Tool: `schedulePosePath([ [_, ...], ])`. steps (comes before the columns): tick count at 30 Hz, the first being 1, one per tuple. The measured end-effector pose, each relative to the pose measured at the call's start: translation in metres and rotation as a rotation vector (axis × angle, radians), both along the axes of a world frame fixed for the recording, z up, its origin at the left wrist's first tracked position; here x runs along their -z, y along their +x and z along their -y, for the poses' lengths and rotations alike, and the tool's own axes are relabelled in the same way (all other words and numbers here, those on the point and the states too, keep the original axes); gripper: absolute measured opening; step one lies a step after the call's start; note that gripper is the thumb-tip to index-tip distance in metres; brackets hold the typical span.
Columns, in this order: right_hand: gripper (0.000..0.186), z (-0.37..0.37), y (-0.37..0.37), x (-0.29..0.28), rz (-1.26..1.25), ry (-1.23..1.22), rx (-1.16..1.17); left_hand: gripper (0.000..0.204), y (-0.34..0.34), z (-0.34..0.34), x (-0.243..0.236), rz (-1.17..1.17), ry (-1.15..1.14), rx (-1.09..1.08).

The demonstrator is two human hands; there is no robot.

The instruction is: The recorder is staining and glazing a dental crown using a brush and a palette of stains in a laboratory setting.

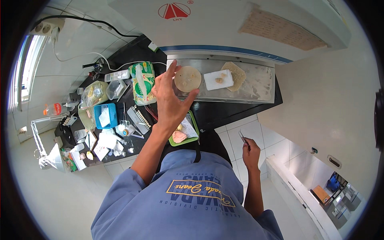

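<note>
My left hand [170, 94] reaches up over the metal ledge [256, 86] of a large white machine. Its thumb and fingers are spread around the rim of a round cream disc [188, 79]; whether they touch it I cannot tell. Small pale spots show on the disc. Beside it lies a white rectangular block [211, 82] with small tan pieces [220, 79] on top. The block overlaps a tan honeycomb plate [237, 76]. Low on the right, away from the ledge, my right hand [251, 154] grips a pair of metal tweezers [242, 137], their tips pointing up.
A green tray [195, 122] with a pink moulded piece [179, 136] sits against my front. On the black counter to the left are a tissue pack [143, 84], a blue basket [106, 116], scissors [125, 121] and a desk lamp [52, 158]. The machine's white body [224, 28] overhangs the ledge.
</note>
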State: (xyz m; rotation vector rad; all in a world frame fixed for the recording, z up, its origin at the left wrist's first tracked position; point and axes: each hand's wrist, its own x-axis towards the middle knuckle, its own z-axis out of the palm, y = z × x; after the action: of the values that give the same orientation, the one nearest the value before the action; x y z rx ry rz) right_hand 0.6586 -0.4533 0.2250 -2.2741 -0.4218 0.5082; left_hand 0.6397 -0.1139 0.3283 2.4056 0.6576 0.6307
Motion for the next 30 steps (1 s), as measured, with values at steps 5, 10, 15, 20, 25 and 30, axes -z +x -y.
schedulePosePath([
  [5, 0.025, -0.014, 0.010, -0.002, 0.003, -0.024, -0.062, 0.089, 0.002, -0.002, -0.001, -0.023, -0.055, -0.004],
  [10, 0.023, -0.017, 0.018, -0.002, 0.025, -0.008, -0.071, 0.088, 0.003, -0.002, -0.002, -0.027, -0.069, -0.005],
  [15, 0.024, -0.027, 0.025, -0.005, 0.063, -0.002, -0.125, 0.088, 0.001, -0.003, -0.002, -0.021, -0.047, -0.006],
  [20, 0.024, -0.056, 0.026, 0.009, 0.088, 0.043, -0.192, 0.077, -0.010, -0.001, -0.007, 0.087, 0.027, -0.037],
  [25, 0.021, -0.095, 0.033, 0.050, 0.329, 0.090, -0.279, 0.049, -0.031, 0.011, -0.009, 0.198, 0.002, -0.020],
  [30, 0.020, -0.123, 0.039, 0.074, 0.430, 0.025, -0.424, 0.020, -0.017, 0.029, -0.005, 0.193, -0.089, 0.125],
])
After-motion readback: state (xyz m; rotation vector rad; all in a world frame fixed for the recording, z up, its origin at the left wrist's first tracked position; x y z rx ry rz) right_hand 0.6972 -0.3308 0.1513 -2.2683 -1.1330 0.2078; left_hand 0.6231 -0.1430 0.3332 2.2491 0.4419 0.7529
